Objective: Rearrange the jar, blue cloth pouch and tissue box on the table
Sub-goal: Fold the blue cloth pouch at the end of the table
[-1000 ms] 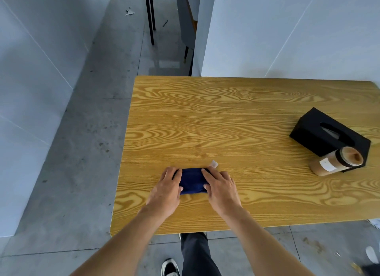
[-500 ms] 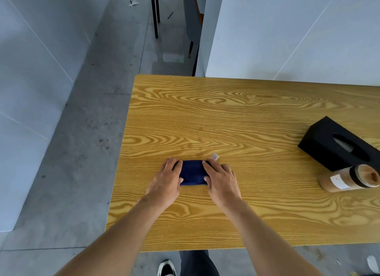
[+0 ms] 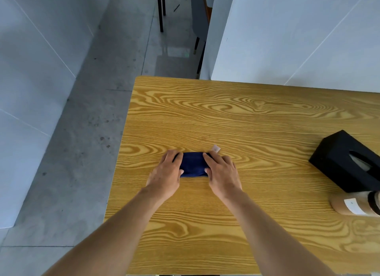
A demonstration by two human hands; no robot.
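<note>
A tan jar (image 3: 353, 206) lies sideways at the table's (image 3: 205, 111) right edge. Left hand (image 3: 167, 173) and right hand (image 3: 223, 173) curl their fingers (image 3: 174, 156) round the ends of the flat, dark blue cloth pouch (image 3: 193, 164), left of centre. The black tissue box (image 3: 345, 160) sits just behind the jar.

Place: bare indoor workroom, exact kind unclear
Walls: white panels (image 3: 287, 39)
Floor: grey concrete (image 3: 92, 132)
Furniture: wood-grain table (image 3: 226, 115), black chair legs (image 3: 161, 10)

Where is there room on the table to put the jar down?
The wide far part of the table, between the blue cloth pouch and the wall, is bare. So is the stretch between the right hand and the tissue box. Crowded: the right edge, where the jar lies beside the box.
</note>
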